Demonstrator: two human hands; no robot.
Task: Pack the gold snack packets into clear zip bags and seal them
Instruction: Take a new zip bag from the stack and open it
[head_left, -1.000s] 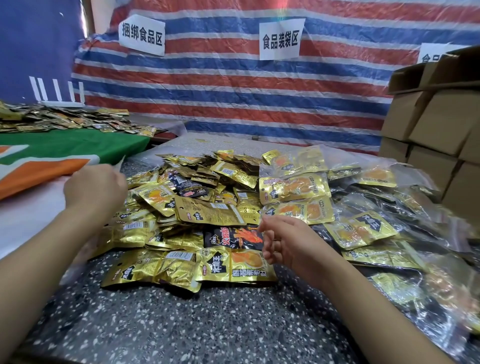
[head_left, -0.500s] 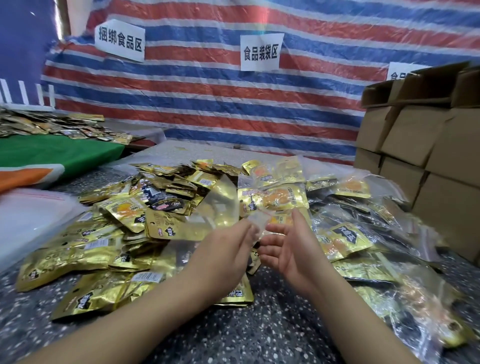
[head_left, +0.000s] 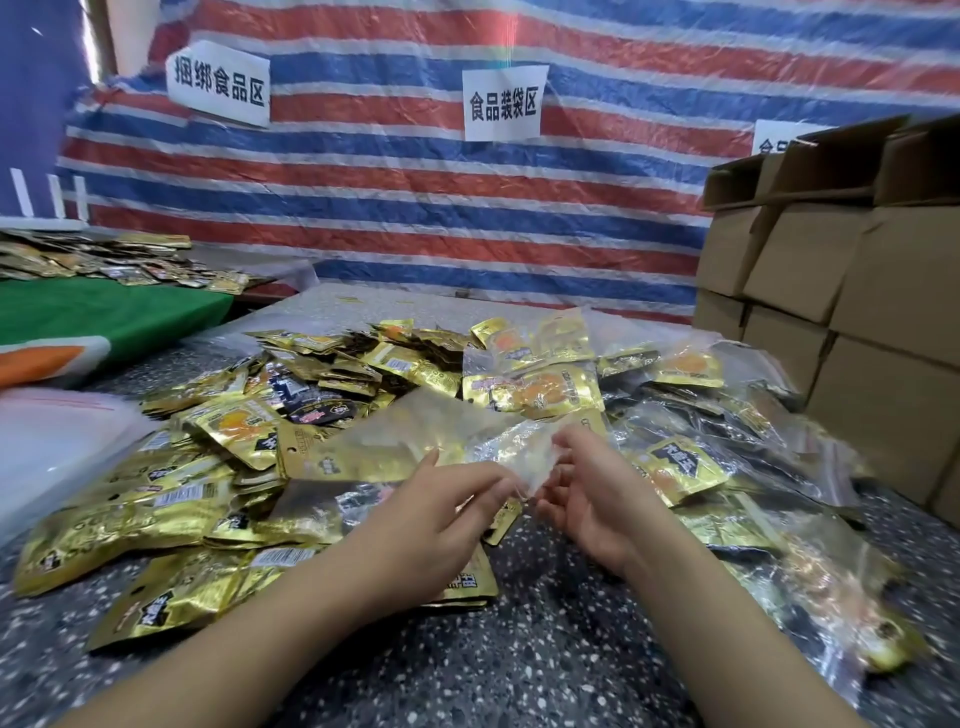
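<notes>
Clear zip bag (head_left: 467, 441) is pinched between our left hand (head_left: 441, 512) and right hand (head_left: 582, 493), above gold snack packets (head_left: 171, 499) heaped on the speckled counter (head_left: 545, 649).

Signs on the tarp, print on the packets

Left sign (head_left: 218, 85), white paper on the striped tarp (head_left: 395, 208), reads 捆绑食品区; middle sign (head_left: 503, 104) on the same tarp reads 食品装袋区; right sign (head_left: 779, 139) is cut off by the boxes (head_left: 810, 260), only the tops of two characters showing, not legible; the gold packets (head_left: 239, 431) carry black logo panels with white characters and white barcode labels, too blurred to read; no other text can be made out.
</notes>
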